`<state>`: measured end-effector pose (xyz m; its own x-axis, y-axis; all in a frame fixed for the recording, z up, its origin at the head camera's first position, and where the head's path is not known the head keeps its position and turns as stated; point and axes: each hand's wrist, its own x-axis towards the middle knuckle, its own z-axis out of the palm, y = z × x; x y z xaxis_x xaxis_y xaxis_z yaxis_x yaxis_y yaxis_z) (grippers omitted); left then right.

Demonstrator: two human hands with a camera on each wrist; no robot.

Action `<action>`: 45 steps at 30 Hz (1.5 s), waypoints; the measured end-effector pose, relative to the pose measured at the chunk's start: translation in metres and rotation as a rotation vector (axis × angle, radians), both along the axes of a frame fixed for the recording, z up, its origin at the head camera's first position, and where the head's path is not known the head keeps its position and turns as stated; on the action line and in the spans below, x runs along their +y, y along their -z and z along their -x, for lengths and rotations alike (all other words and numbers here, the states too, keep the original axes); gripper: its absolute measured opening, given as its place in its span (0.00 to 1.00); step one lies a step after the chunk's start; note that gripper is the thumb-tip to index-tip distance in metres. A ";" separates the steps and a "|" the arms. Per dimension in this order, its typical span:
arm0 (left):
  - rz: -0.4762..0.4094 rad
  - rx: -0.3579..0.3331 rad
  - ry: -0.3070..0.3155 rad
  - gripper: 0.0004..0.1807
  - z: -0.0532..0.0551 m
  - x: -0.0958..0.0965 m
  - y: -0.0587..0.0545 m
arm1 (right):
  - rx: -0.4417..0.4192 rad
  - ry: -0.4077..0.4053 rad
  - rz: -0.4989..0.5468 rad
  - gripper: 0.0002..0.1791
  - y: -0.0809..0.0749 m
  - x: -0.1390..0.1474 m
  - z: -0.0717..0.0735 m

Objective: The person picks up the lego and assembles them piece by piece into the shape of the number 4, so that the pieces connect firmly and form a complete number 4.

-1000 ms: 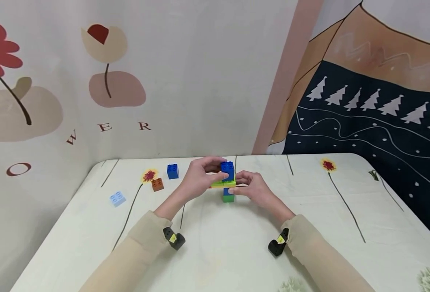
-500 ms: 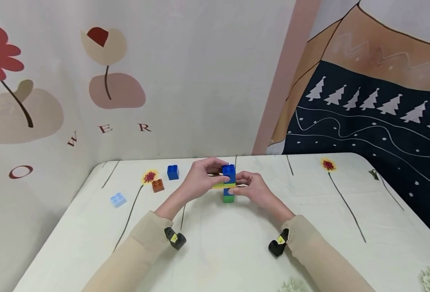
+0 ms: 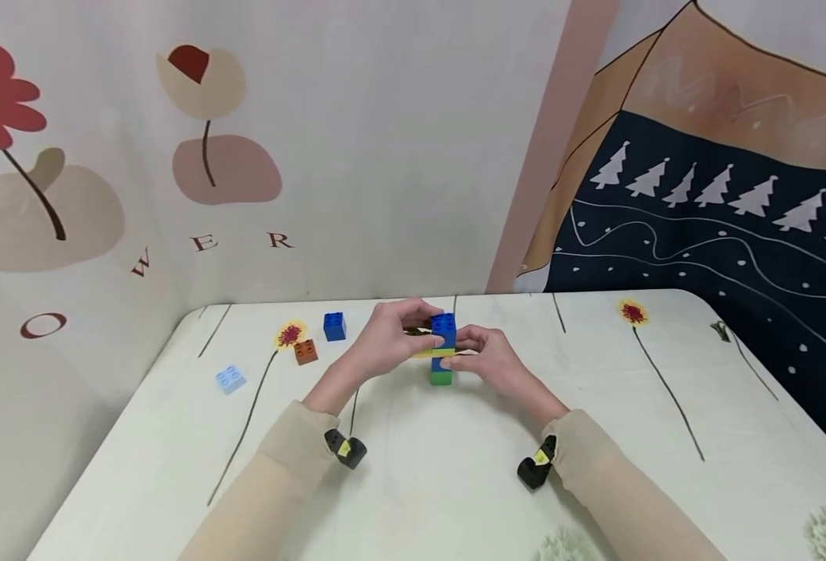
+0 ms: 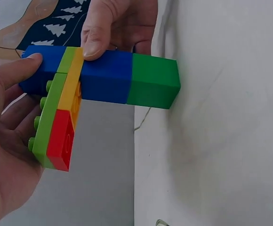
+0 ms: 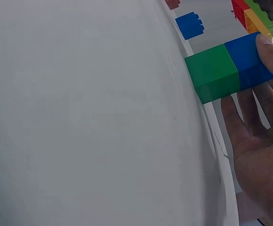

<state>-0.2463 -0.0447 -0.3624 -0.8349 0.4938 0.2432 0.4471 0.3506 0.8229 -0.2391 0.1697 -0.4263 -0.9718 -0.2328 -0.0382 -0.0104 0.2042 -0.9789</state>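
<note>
A stack of toy building bricks stands on the table, held by both hands. My left hand [image 3: 385, 339] pinches the blue brick [image 3: 443, 326] at its top. Lower down, my right hand [image 3: 490, 358] grips another blue brick [image 4: 107, 77], which joins the green brick [image 4: 155, 81] at the base. Between the blue bricks, a lime-green layer [image 4: 52, 122] with studs lies over a yellow piece [image 4: 71, 89] and a red piece [image 4: 61, 141], jutting out sideways toward the left hand. In the head view the left hand hides most of this arm.
Left of the stack lie a loose blue brick [image 3: 334, 326], a brown brick [image 3: 305, 352] and a light-blue brick [image 3: 231, 379]. They rest on a white cloth [image 3: 413, 467] printed with flowers. A patterned curtain [image 3: 385, 156] hangs behind the table.
The left hand has shifted the top blue brick slightly right and seated it at the end of the lime-green layer, above the lower blue brick. The right hand keeps its grip.
</note>
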 end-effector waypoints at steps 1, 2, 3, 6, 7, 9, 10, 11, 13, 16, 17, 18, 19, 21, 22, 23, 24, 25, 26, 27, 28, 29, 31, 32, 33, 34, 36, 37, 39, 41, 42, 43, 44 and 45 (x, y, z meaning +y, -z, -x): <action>0.006 -0.008 0.006 0.21 0.001 0.000 -0.001 | 0.000 0.002 -0.009 0.18 0.000 0.000 0.000; 0.014 -0.018 0.012 0.21 0.001 -0.001 -0.001 | -0.001 0.003 -0.017 0.18 0.000 0.000 0.000; 0.022 -0.030 0.018 0.21 0.002 -0.001 -0.002 | -0.001 0.003 -0.024 0.18 0.000 -0.001 0.000; 0.041 -0.062 0.032 0.20 0.004 -0.003 -0.003 | 0.001 0.001 -0.045 0.18 0.001 -0.001 0.000; 0.043 -0.073 0.037 0.19 0.005 -0.004 -0.004 | 0.004 -0.003 -0.046 0.18 0.001 -0.001 0.000; 0.045 -0.092 0.047 0.19 0.006 -0.005 -0.005 | 0.005 -0.010 -0.044 0.18 0.001 -0.002 0.000; 0.047 -0.095 0.055 0.19 0.007 -0.005 -0.007 | 0.004 -0.010 -0.039 0.17 0.001 -0.003 0.001; 0.052 -0.096 0.065 0.19 0.007 -0.006 -0.008 | 0.003 -0.008 -0.037 0.17 0.000 -0.003 0.001; 0.067 -0.084 0.091 0.20 0.008 -0.007 -0.011 | 0.004 -0.002 -0.034 0.17 -0.001 -0.003 0.001; 0.083 -0.067 0.115 0.27 0.008 -0.015 -0.015 | -0.005 0.015 -0.032 0.16 -0.004 -0.002 0.000; 0.081 -0.071 0.110 0.30 0.007 -0.019 -0.016 | -0.009 0.021 -0.031 0.16 -0.005 -0.002 0.000; 0.077 -0.074 0.096 0.32 0.006 -0.024 -0.017 | -0.014 0.025 -0.027 0.16 -0.006 -0.002 0.000; 0.068 -0.079 0.074 0.34 0.006 -0.029 -0.018 | -0.020 0.028 -0.021 0.16 -0.006 -0.002 0.000; 0.025 -0.097 0.022 0.35 0.006 -0.043 -0.020 | -0.025 0.029 -0.010 0.16 -0.007 -0.003 0.000; 0.001 -0.104 -0.009 0.34 0.007 -0.051 -0.021 | -0.025 0.029 -0.008 0.16 -0.007 -0.003 0.000; -0.023 -0.110 -0.041 0.33 0.009 -0.059 -0.022 | -0.028 0.031 -0.008 0.16 -0.007 -0.003 -0.001; -0.045 -0.111 -0.074 0.33 0.011 -0.067 -0.023 | -0.028 0.031 -0.008 0.16 -0.007 -0.003 -0.001; -0.065 -0.110 -0.103 0.32 0.014 -0.076 -0.024 | -0.028 0.028 -0.009 0.16 -0.007 -0.003 0.000; -0.076 -0.109 -0.134 0.31 0.017 -0.085 -0.024 | -0.028 0.026 -0.016 0.16 -0.006 -0.003 0.000; -0.079 -0.108 -0.165 0.31 0.020 -0.094 -0.024 | -0.031 0.027 -0.020 0.16 -0.006 -0.003 0.000; -0.071 -0.103 -0.194 0.31 0.023 -0.103 -0.024 | -0.035 0.027 -0.022 0.17 -0.006 -0.003 0.000; -0.058 -0.100 -0.219 0.31 0.025 -0.111 -0.023 | -0.038 0.028 -0.024 0.17 -0.006 -0.003 0.000; -0.008 -0.099 -0.264 0.31 0.028 -0.125 -0.022 | -0.035 0.023 -0.034 0.17 -0.007 -0.002 -0.001; 0.018 -0.099 -0.276 0.32 0.030 -0.130 -0.020 | -0.033 0.022 -0.038 0.17 -0.007 -0.002 -0.001; 0.044 -0.098 -0.284 0.32 0.031 -0.135 -0.019 | -0.031 0.021 -0.039 0.17 -0.008 -0.001 -0.001; 0.068 -0.097 -0.287 0.32 0.032 -0.139 -0.017 | -0.030 0.021 -0.040 0.17 -0.008 -0.001 -0.001; 0.107 -0.095 -0.296 0.32 0.033 -0.146 -0.013 | -0.027 0.019 -0.039 0.17 -0.009 0.000 0.000; 0.121 -0.094 -0.297 0.32 0.034 -0.149 -0.011 | -0.025 0.017 -0.036 0.17 -0.009 0.000 0.000; 0.145 -0.090 -0.295 0.31 0.036 -0.154 -0.007 | -0.024 0.016 -0.036 0.17 -0.008 0.000 0.001; 0.160 -0.097 -0.297 0.31 0.037 -0.158 -0.002 | -0.023 0.014 -0.037 0.17 -0.008 0.000 0.001; 0.169 -0.100 -0.296 0.31 0.038 -0.160 0.000 | -0.024 0.014 -0.038 0.17 -0.007 -0.001 0.000; 0.176 -0.105 -0.295 0.31 0.039 -0.161 0.002 | -0.024 0.015 -0.041 0.17 -0.007 -0.001 0.000; 0.182 -0.109 -0.294 0.31 0.041 -0.161 0.004 | -0.026 0.016 -0.043 0.17 -0.007 -0.001 -0.001; 0.188 -0.112 -0.295 0.31 0.042 -0.161 0.005 | -0.029 0.019 -0.044 0.17 -0.007 -0.002 -0.001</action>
<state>-0.2884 -0.2055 -0.3678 -0.9644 0.2551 0.0696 0.2145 0.6009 0.7700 -0.2379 0.1678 -0.4190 -0.9744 -0.2118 -0.0760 0.0218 0.2471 -0.9688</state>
